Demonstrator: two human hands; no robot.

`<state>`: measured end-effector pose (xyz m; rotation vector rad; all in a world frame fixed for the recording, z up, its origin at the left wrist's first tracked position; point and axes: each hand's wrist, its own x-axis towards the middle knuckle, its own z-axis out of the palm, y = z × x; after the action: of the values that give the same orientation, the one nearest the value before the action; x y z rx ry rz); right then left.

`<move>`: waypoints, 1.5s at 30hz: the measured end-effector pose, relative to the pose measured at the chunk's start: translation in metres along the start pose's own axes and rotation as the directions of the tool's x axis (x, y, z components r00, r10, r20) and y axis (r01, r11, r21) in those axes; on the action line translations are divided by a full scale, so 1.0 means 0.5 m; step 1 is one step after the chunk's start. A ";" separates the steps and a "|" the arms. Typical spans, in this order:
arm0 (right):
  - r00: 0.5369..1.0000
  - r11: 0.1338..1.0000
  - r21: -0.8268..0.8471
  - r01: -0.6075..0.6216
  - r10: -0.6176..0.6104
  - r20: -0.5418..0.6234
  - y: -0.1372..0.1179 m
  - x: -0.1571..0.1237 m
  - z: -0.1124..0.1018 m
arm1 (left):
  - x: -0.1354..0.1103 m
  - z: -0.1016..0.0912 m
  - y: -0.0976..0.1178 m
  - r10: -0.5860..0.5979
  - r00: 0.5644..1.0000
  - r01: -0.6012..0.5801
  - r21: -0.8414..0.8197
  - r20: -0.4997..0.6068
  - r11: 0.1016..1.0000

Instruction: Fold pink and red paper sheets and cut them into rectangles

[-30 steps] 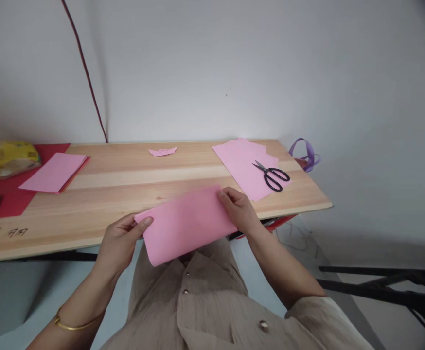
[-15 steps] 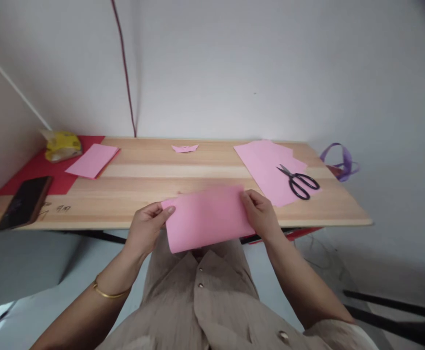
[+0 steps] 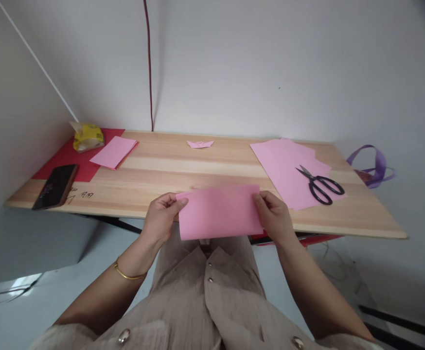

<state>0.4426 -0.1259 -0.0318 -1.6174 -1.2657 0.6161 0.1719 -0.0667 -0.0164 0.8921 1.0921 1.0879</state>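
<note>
Between my two hands I hold a pink sheet of paper [image 3: 220,214], stretched out above the table's front edge. My left hand [image 3: 161,216] pinches its left side, thumb on top. On the opposite side my right hand [image 3: 274,214] grips the right edge, with some fingers hidden behind the paper. A small folded pink paper shape [image 3: 200,144] lies at the back of the table. To the right, black-handled scissors [image 3: 320,184] rest on a spread of pink paper sheets [image 3: 283,167].
The wooden table [image 3: 183,167] stands against the wall. On its left are a red sheet [image 3: 59,158], a yellow tissue pack [image 3: 88,137], a stack of pink and red paper [image 3: 114,152] and a dark phone [image 3: 55,186]. A purple strap [image 3: 379,167] hangs past the right end.
The view has turned, so the table's things appear shifted to the right. The pink sheet is held more level now, still gripped by both hands.
</note>
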 end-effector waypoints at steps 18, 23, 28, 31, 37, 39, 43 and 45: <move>0.997 0.987 0.140 -0.082 0.080 0.023 0.016 0.002 0.009 | 0.010 -0.008 0.001 0.036 0.997 -0.033 0.041 -0.064 0.999; 0.996 0.984 0.158 -0.077 0.070 0.048 0.005 0.002 0.009 | 0.010 -0.004 0.009 0.022 0.994 -0.016 0.048 -0.110 0.999; 0.999 0.994 0.111 -0.021 0.018 0.030 -0.011 0.000 0.004 | 0.013 -0.003 0.008 0.011 0.992 -0.007 0.037 -0.125 0.999; 1.000 0.998 0.067 0.008 -0.009 0.009 -0.015 -0.001 0.004 | 0.015 -0.004 0.004 -0.001 0.992 0.007 0.050 -0.126 0.999; 1.000 0.999 0.036 0.019 -0.019 -0.007 -0.012 -0.001 0.006 | 0.019 -0.008 -0.002 0.017 0.994 -0.006 0.102 -0.105 0.995; 1.000 0.999 0.034 0.017 -0.017 -0.011 -0.010 0.000 0.007 | 0.020 -0.007 -0.001 0.015 0.993 -0.003 0.107 -0.113 0.994; 1.000 1.000 0.017 0.026 -0.026 -0.009 -0.007 0.009 0.010 | 0.032 0.001 0.008 0.025 0.988 -0.007 0.119 -0.153 0.993; 0.999 0.999 -0.006 0.046 -0.046 -0.013 -0.007 0.018 0.012 | 0.042 0.006 0.015 0.081 0.984 -0.057 0.151 -0.156 0.987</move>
<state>0.4391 -0.1154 -0.0297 -1.5904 -1.2923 0.5729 0.1752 -0.0448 -0.0136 0.9758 1.2966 1.1650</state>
